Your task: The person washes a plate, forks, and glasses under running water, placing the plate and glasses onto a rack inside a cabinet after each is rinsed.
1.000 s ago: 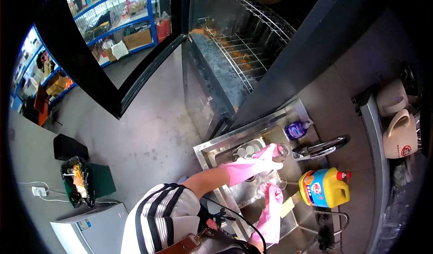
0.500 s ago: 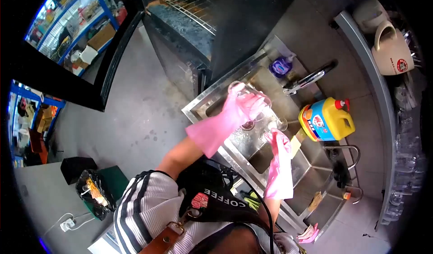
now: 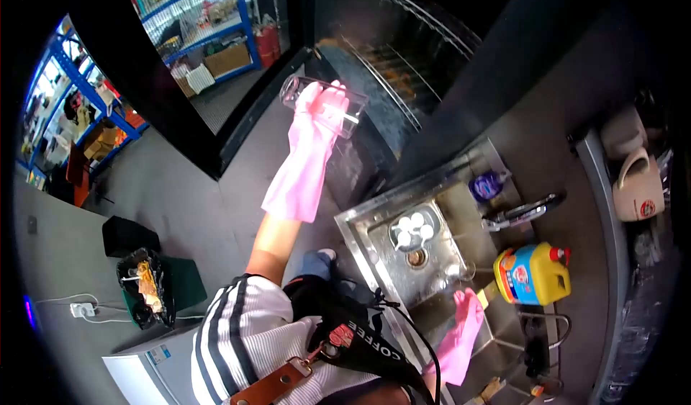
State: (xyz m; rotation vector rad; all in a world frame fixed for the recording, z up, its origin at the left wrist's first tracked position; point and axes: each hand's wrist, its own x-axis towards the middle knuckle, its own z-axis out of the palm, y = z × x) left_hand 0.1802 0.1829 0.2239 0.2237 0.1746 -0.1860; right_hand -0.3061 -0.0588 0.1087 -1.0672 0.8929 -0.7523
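Away from the sink (image 3: pixel 425 279) has gone the clear glass (image 3: pixel 354 114), now left of it, squeezed in the left hand (image 3: pixel 319 108), so carrying seems the step, next needing a tight hold, while the right hand (image 3: pixel 466 318), grip hard to tell, is over the sink.

The left hand (image 3: pixel 315 113) had swung the clear glass (image 3: pixel 353 110) from over the sink (image 3: pixel 432 279) out past its edge; the white utensils (image 3: pixel 405 224), hidden half a second earlier, had come into view.
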